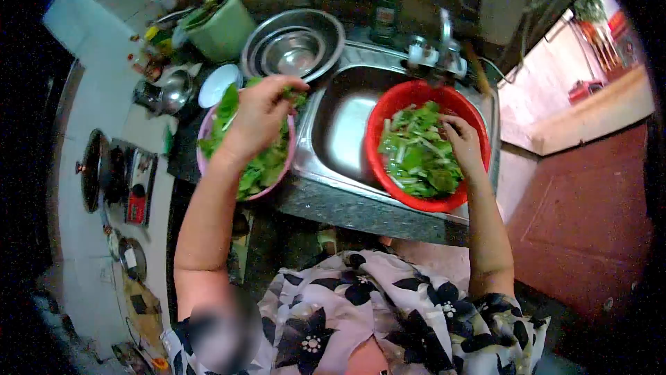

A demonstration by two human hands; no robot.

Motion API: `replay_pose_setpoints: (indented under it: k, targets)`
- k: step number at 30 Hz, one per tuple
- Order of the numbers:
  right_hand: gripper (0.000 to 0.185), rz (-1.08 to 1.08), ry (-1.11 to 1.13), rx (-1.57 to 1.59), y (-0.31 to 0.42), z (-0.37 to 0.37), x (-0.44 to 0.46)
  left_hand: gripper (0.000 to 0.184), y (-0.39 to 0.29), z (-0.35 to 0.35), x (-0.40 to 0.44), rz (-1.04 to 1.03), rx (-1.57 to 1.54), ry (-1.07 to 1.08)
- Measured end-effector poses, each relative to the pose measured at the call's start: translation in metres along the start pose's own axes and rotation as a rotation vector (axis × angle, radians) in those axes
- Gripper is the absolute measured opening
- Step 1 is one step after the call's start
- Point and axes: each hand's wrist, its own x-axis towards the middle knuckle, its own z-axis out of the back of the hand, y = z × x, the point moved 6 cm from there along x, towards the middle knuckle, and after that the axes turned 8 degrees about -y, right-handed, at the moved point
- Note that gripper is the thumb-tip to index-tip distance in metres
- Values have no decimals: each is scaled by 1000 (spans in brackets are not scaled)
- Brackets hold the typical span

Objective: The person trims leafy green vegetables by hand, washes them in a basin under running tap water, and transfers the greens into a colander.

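Note:
My left hand (257, 122) is raised over a pink basin (290, 160) of leafy greens (258, 172). Its fingers are bent together, and a bit of green leaf shows below the fingertips. At the inner right side of a red basin (479, 118), my right hand (463, 142) has its fingertips by cut greens (420, 153). Those fingers are bent and look slightly apart, with no held piece visible. Leaves and pale stems fill most of the red basin, which appears to contain water. It rests over the right part of the steel sink (347, 129).
Nested steel bowls (295, 52) stand behind the pink basin, beside a white plate (220, 86). A green bottle (385, 18) and the faucet (446, 38) are behind the sink. The granite counter edge (347, 205) runs in front. A green container (220, 28) stands at back left.

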Motion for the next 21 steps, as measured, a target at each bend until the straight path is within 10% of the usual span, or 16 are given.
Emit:
replay_pose_setpoints:
  k: [5,9,12,15,21]
  targets:
    - [51,95,39,-354,-130,27,19,31,42,-223,1,162,-266,448]
    - [122,-418,252,-634,-187,-29,-16,64,120,-373,-42,437,83,131]
    - [98,-459,200,-48,-181,-63,-17,60,127,-419,-58,1011,-870,234]
    - [75,-524,213,404,-145,-69,2,51,105,-409,-35,1001,-1290,301]
    - [68,-121,463,135,-51,-18,42,47,85,-311,14,779,-980,424]
